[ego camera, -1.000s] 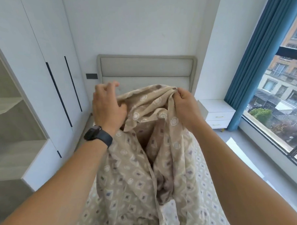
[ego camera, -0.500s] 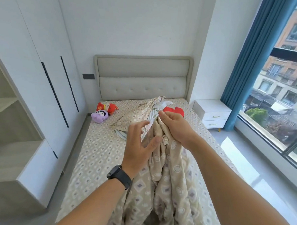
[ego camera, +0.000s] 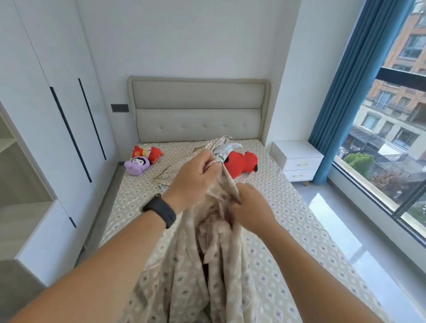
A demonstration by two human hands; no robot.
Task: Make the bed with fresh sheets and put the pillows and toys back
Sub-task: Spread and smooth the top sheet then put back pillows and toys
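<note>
A beige patterned sheet [ego camera: 188, 279] hangs bunched in front of me over the bed [ego camera: 294, 206], which wears a matching fitted sheet. My left hand [ego camera: 195, 176], with a black watch on the wrist, grips the top edge of the bunched sheet. Just below and to the right, my right hand [ego camera: 250, 206] pinches a fold of the same sheet. A purple plush toy [ego camera: 137, 165] and a red doll [ego camera: 147, 153] lie at the bed's far left. A red plush [ego camera: 241, 163] lies near the headboard beside a crumpled floral cloth [ego camera: 225, 148].
White wardrobe doors [ego camera: 58, 107] and an open shelf unit [ego camera: 18, 194] line the left side. A padded headboard [ego camera: 200, 113] stands at the far wall. A white nightstand [ego camera: 297, 160], a blue curtain [ego camera: 364, 81] and a floor-length window [ego camera: 402, 153] are on the right.
Both hands lowered the sheet from head height. My left hand moved from beside the sheet to grip its top edge, and my right hand slid down to a lower fold.
</note>
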